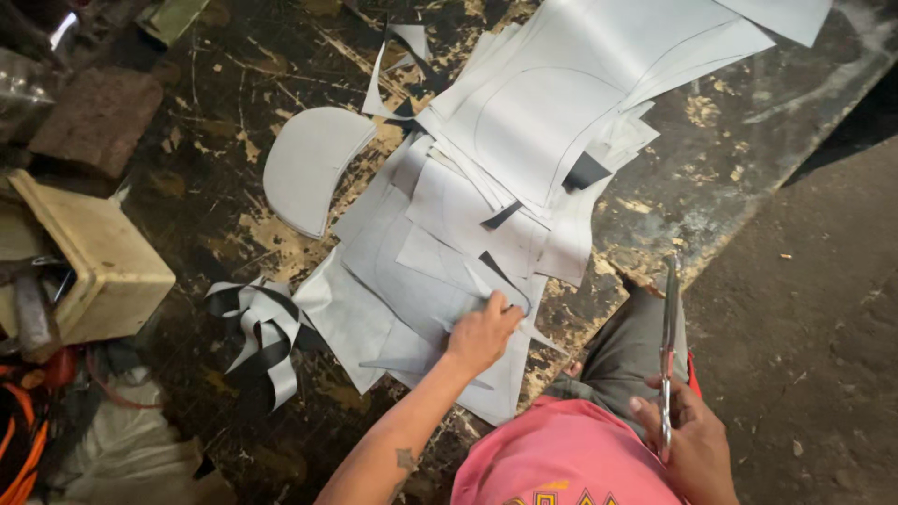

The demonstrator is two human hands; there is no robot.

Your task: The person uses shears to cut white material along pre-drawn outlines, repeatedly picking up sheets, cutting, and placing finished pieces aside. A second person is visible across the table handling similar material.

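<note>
While the left hand (482, 332) pressed flat, fingers together, on the grey sheets (440, 271), the right hand (687, 435) beside them clutched scissors (669, 346).

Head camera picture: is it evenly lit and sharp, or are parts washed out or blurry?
Head view: the grey sheets at the top are bright and nearly washed out, while the left edge near the cream box sinks into shadow; the left hand on the sheets looks reasonably sharp; the scissors in the right hand look soft and slightly smeared; the table's edges appear to splay outward.
</note>
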